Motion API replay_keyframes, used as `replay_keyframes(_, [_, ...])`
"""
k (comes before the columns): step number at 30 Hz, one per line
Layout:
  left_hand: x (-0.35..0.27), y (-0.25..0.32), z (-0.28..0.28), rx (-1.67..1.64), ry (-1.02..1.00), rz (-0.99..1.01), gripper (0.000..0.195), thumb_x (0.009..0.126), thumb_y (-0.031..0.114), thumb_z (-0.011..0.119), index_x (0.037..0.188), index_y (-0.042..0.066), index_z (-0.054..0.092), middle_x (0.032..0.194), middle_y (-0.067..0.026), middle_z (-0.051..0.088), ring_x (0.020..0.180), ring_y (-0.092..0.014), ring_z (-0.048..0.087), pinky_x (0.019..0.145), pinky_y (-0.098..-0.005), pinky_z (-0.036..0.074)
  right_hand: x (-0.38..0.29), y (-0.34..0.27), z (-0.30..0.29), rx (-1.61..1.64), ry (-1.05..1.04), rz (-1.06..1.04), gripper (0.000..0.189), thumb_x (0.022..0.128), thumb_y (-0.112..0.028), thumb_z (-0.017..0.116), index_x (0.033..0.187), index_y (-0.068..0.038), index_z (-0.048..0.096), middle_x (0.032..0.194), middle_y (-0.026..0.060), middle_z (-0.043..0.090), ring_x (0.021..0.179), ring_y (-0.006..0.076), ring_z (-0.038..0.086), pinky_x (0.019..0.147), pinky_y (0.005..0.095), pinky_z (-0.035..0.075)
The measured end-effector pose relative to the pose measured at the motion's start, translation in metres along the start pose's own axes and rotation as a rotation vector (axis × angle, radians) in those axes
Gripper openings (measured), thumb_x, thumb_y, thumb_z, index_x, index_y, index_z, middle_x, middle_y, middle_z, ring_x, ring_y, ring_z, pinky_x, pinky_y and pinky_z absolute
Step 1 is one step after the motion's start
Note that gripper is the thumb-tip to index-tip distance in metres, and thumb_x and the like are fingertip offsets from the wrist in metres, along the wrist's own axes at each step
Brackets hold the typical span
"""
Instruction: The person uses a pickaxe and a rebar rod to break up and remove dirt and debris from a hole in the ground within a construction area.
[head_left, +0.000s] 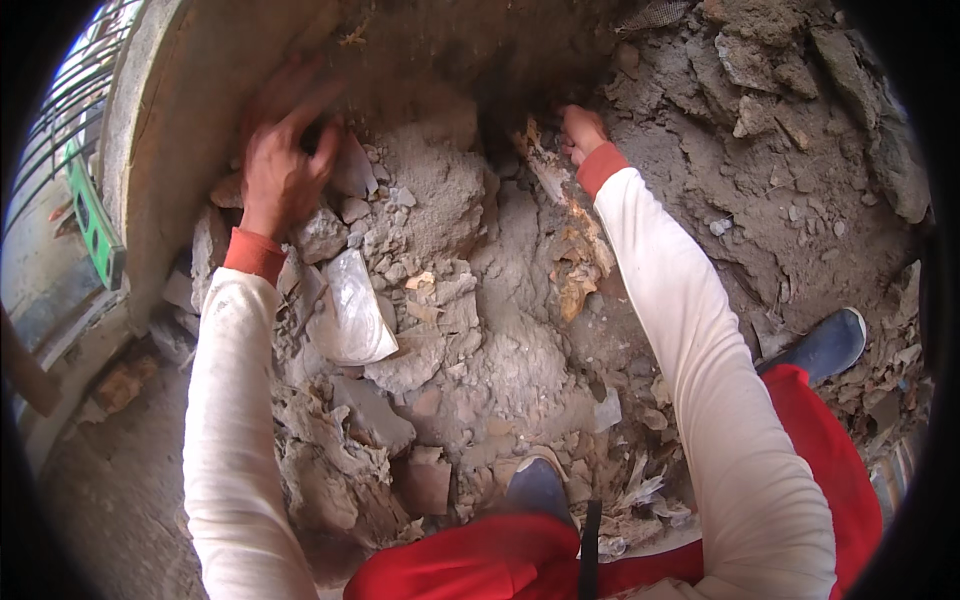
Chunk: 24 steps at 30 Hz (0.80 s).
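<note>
My left hand (283, 169) is blurred and bent over broken rubble beside the wall, its thumb and fingers apart; I see nothing held in it. Just below it lies a pale stone chunk (321, 235), and lower still a smooth, whitish flat fragment (360, 307). My right hand (583, 133) is small and curled at the dark base of the wall, by the upper end of a torn, brownish strip of debris (574, 247). Its fingertips are in shadow, so what they touch or hold is hidden. Between the hands rises a mound of grey, crumbly earth (442, 195).
A plastered wall (172, 150) curves along the left and top. Beyond it are a green spirit level (94, 214) and a metal grille (67, 105). Layered soil and stones (757, 112) pile up at right. My shoes (536, 487) stand on loose rubble.
</note>
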<state>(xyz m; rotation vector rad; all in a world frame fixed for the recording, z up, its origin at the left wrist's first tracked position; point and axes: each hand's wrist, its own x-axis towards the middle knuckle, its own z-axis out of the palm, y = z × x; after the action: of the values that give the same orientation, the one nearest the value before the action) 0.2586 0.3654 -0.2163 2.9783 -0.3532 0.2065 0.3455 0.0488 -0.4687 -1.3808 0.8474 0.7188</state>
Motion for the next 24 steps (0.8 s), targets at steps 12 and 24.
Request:
replay_keyframes(12, [0.007,-0.001,0.002,0.012,-0.023,0.026,0.041,0.089,0.016,0.068,0.13,0.014,0.071,0.149,-0.0093,0.056,0.145,-0.032,0.043,0.121,-0.0452,0.032,0.046,0.03,-0.01,-0.31,0.12,-0.488,0.025,0.088,-0.019,0.063,0.077,0.003,0.064,0.066,0.0152,0.062,0.051,0.0227,0.056,0.048,0.039,0.042])
replay_keyframes(24, [0.002,-0.001,-0.002,-0.002,-0.001,0.003,0.04,0.089,0.015,0.067,0.128,0.013,0.071,0.148,-0.0101,0.057,0.144,-0.033,0.044,0.121,-0.0445,0.032,0.031,0.017,-0.009,-0.338,-0.073,-0.163,0.028,0.096,-0.032,0.061,0.108,-0.007,0.067,0.072,0.0101,0.061,0.053,0.0212,0.055,0.049,0.0364,0.042])
